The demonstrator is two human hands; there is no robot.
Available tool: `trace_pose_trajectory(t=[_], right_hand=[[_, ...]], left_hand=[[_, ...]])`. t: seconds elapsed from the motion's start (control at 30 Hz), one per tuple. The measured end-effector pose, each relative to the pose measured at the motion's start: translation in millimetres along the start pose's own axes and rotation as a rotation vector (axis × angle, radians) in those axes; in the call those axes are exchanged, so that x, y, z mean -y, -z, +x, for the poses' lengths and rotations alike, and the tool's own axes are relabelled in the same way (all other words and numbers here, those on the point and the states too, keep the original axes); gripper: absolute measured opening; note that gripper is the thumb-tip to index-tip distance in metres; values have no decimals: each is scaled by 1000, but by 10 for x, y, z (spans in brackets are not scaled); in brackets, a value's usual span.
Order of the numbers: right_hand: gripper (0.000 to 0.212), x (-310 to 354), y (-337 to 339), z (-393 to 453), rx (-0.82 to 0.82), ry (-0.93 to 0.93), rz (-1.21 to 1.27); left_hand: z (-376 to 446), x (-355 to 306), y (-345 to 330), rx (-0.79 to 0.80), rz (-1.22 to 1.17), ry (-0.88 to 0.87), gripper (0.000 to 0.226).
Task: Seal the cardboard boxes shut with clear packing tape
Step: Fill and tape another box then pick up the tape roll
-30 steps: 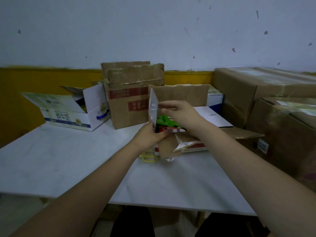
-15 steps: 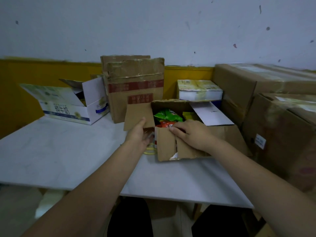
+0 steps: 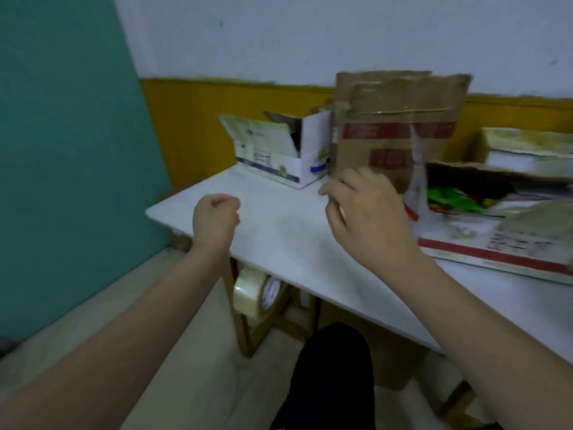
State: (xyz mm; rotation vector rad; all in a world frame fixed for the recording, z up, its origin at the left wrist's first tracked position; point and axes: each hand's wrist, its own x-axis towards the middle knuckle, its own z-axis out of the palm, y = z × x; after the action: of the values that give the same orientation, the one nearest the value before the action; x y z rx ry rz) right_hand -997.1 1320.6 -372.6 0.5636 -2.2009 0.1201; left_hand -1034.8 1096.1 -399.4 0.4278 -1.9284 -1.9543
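A roll of clear packing tape (image 3: 255, 293) sits below the table's near left edge, on a wooden frame. My left hand (image 3: 215, 218) is curled into a fist above the table's left corner and holds nothing. Over the table, my right hand (image 3: 369, 218) hovers with relaxed fingers, just left of the open brown box (image 3: 483, 176). Green snack packets (image 3: 449, 201) show inside that box, and its front flap (image 3: 511, 246) with a red stripe lies folded outward. A loose strip of clear tape (image 3: 417, 169) sticks up at the box's left corner.
A tall brown box (image 3: 397, 128) stands upright at the back of the white table (image 3: 279, 234). An open white carton (image 3: 279, 153) lies left of it. A teal wall (image 3: 62, 150) stands to the left. My dark-clothed knee (image 3: 331, 367) is below.
My view has swung left and down. Both hands have let go of the open box's flaps. The left hand moved left and closed into a fist; the tape roll under the table came into sight.
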Motion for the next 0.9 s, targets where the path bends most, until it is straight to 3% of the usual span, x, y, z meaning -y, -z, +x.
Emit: trace_pose_trajectory(t=[0.07,0.1,0.23,0.3,0.4,0.5,0.6,0.77,0.9], right_hand=[[24,276,-406,7,143,45,73],[23,348,-638,-2,225,42,123],[28,429,-1246,-46,485,-109,384],[29,428,-1360,-79,470,-147,424],[27,393,-1373,-103,445,-154,460],[27,372,-1394,-110,452,-207,542],[29,354,-1432,-117,456,-222,571],[32,335,-1334,-91,401,-355,675],[29,453,-987,-153,332,-776,841]], left_hand=[[54,277,386,-198,69,25,7],[44,416,490,-182,96,65,11],[-28,816,463,104,216,292,54],[-81,911,380,209,232,345,81],[-79,969,340,414,195,372,90],[40,932,456,683,177,459,73],[205,816,568,827,233,579,48],[324,405,585,876,234,830,53],[215,33,456,843,331,789,43]])
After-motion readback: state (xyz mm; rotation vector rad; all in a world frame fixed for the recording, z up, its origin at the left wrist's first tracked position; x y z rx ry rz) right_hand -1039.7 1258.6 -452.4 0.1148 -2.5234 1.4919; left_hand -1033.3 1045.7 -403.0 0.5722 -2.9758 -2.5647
